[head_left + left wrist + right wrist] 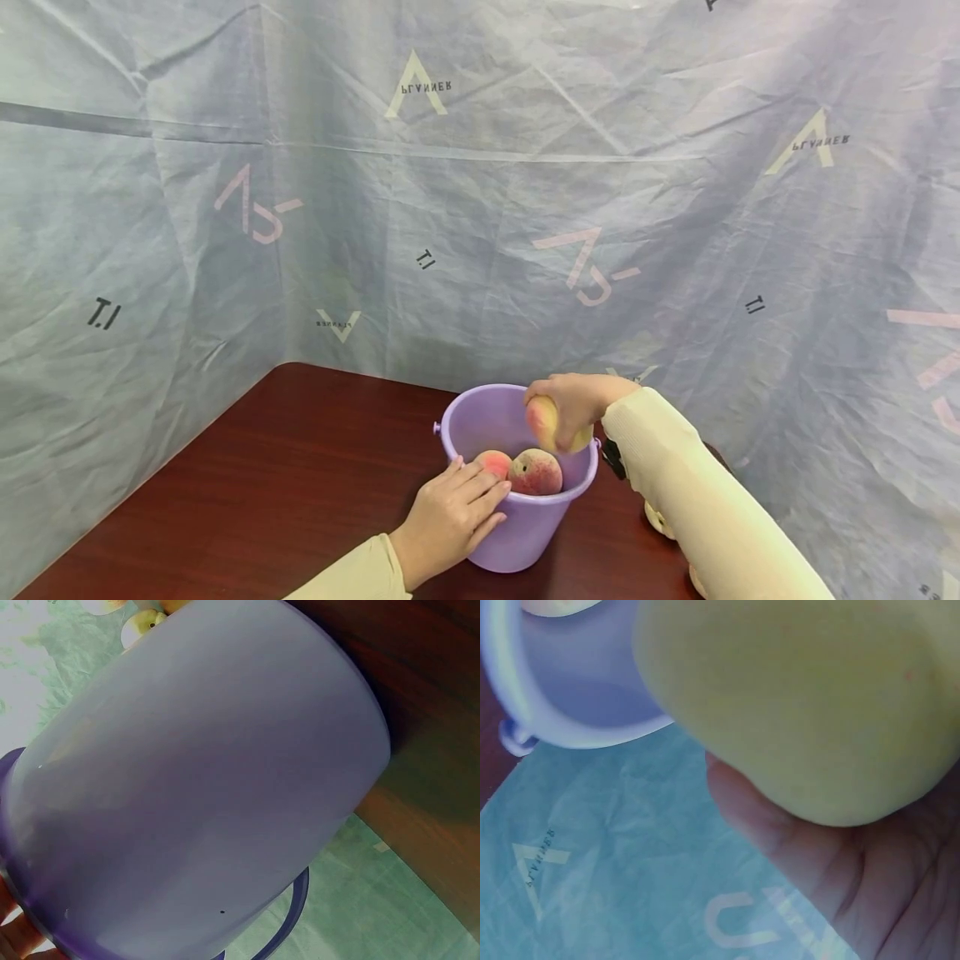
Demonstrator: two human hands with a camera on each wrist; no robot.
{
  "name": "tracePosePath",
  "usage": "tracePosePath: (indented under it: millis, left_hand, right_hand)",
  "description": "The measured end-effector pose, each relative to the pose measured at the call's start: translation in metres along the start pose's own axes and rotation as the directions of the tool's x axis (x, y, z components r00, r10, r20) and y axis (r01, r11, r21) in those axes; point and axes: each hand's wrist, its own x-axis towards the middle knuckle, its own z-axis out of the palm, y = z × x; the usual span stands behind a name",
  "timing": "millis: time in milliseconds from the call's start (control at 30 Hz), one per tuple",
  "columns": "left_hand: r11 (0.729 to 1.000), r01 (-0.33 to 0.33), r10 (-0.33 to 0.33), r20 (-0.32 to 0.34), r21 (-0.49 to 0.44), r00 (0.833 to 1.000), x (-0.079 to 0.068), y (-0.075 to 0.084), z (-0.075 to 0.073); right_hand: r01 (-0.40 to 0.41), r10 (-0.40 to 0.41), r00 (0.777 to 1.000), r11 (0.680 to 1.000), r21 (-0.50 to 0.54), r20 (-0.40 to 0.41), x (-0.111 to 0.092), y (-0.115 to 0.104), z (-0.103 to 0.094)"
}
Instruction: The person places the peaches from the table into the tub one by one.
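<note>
A purple bucket (517,533) stands upright on the table; its outer wall (210,772) fills most of the left wrist view. Two peaches sit high inside: a mottled red one (536,472) and a pinker one (493,463) partly behind the left fingers. My left hand (450,512) holds the near left rim, fingers laid over it and thumb lower along the outside. Over the bucket's far right side, my right hand (573,400) grips a yellow and pink peach (543,421) from above. That peach (802,712) looms large in the right wrist view, with fingers curled against it.
Pale round fruits (658,520) lie on the table by the right forearm, partly hidden by the sleeve. A dark reddish wooden table (300,483) carries everything. Grey printed cloth (480,208) hangs behind and along both sides. The bucket's handle (296,907) hangs down.
</note>
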Motion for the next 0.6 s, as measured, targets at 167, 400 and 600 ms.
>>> tracePosePath:
  millis: [167, 400, 600]
  left_hand:
    - [1.000, 0.003, -0.003, -0.003, 0.002, 1.000, 0.000, 0.000, 0.000]
    - [1.000, 0.003, -0.003, -0.002, 0.003, 1.000, -0.001, -0.001, 0.000]
    - [1.000, 0.005, -0.005, -0.005, -0.003, 1.000, -0.001, -0.001, 0.000]
  right_hand:
    - [-0.022, 0.023, 0.999, 0.999, -0.029, 0.039, 0.007, -0.012, -0.006]
    - [-0.038, 0.039, 0.998, 0.999, -0.010, 0.052, 0.013, -0.022, -0.010]
    - [-0.064, 0.065, 0.995, 0.998, -0.004, 0.075, 0.020, -0.028, -0.011]
